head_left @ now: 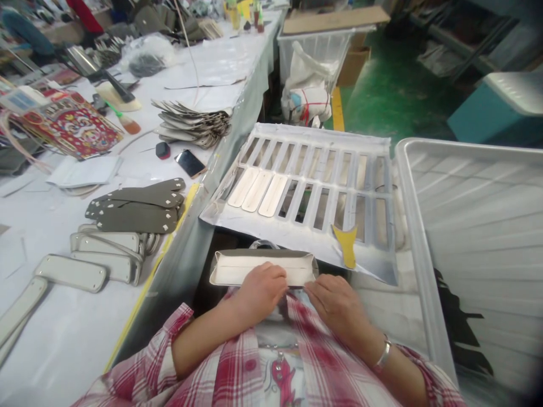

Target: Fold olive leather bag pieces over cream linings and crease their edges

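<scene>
Close to my body is a small bag point(231, 265) with a dark olive outer side and a cream, long panel facing up. A line runs along the panel's length, and a clear curved piece point(263, 244) shows just behind it. My left hand point(263, 288) lies over the panel's middle, its fingers curled around the near edge. At the bag's right corner, my right hand point(333, 299) pinches the rim; its fingertips are partly hidden. Just beyond the bag is a white slotted rack point(305, 229) holding cream strips point(257, 192) in several slots, and a yellow scraper-like tool point(347, 246).
On the left table lie olive pieces point(136, 212), grey-beige strips point(70, 272), a phone point(190, 163) and a stack of curved pieces point(193, 124). A yellow-taped table edge point(169, 243) runs along my left. A translucent bin point(479, 198) stands on the right.
</scene>
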Motion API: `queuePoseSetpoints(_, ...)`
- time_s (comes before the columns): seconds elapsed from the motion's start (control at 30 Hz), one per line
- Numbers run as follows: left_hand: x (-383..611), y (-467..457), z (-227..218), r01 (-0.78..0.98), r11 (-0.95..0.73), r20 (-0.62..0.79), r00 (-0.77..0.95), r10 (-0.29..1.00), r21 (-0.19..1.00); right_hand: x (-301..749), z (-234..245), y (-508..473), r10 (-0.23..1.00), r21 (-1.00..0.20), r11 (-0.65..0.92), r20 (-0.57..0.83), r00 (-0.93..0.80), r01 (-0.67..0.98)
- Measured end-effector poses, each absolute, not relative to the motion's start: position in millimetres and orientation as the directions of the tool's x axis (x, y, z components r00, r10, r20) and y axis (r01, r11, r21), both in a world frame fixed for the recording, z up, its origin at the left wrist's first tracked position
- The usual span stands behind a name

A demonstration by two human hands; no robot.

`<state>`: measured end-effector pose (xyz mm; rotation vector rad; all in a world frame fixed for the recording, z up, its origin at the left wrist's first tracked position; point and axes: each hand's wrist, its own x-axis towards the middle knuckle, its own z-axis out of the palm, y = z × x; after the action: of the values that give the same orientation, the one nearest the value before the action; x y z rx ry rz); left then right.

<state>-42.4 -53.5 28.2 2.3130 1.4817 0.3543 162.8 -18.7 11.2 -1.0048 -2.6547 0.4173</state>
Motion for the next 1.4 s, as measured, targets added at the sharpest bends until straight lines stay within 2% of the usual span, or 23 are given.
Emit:
queuePoseSetpoints(0.2,-29,-53,34,0.906,-0.25,-0.087,0.295,0.951,0.342,150,8,-28,0.751,-0.212,0.66,0.19,-0.632,0.72)
queuePoseSetpoints(0.3,-27,-49,35,0.919,-0.188,-0.118,0.242,0.963,0.347,146,2,-34,0.812,-0.262,0.583,0.21,-0.544,0.769)
queuePoseSetpoints(0.43,-31,-43,34,0.892,-0.144,-0.164,0.233,0.959,0.428,147,-5,-37,0.861,-0.351,0.507,0.245,-0.445,0.787)
queuePoseSetpoints(0.57,-34,-41,34,0.865,-0.116,-0.165,0.222,0.961,0.488,153,-2,-35,0.8,-0.294,0.599,0.24,-0.55,0.744)
queuePoseSetpoints(0.67,-35,-43,35,0.85,-0.13,-0.156,0.24,0.958,0.51,156,5,-31,0.786,-0.317,0.617,0.2,-0.585,0.72)
queuePoseSetpoints(0.87,-30,-44,30,0.899,-0.185,-0.142,0.259,0.956,0.396,152,15,-23,0.79,-0.322,0.604,0.114,-0.603,0.729)
queuePoseSetpoints(0.97,-26,-43,29,0.925,-0.174,-0.16,0.239,0.958,0.339,147,16,-20,0.822,-0.354,0.547,0.057,-0.566,0.759)
queuePoseSetpoints(1.1,-24,-40,29,0.933,-0.14,-0.181,0.208,0.961,0.331,146,16,-18,0.874,-0.435,0.407,-0.071,-0.481,0.804)
queuePoseSetpoints(1.23,-24,-37,32,0.932,-0.168,-0.179,0.234,0.955,0.323,151,10,-20,0.964,-0.474,0.09,-0.18,-0.196,0.876)
queuePoseSetpoints(1.3,-24,-36,33,0.928,-0.177,-0.186,0.248,0.951,0.328,152,5,-23,0.924,-0.553,-0.052,-0.343,-0.17,0.832)
queuePoseSetpoints(1.4,-24,-34,33,0.925,-0.159,-0.215,0.243,0.946,0.344,146,-3,-29,0.73,-0.693,-0.373,-0.629,-0.267,0.617)
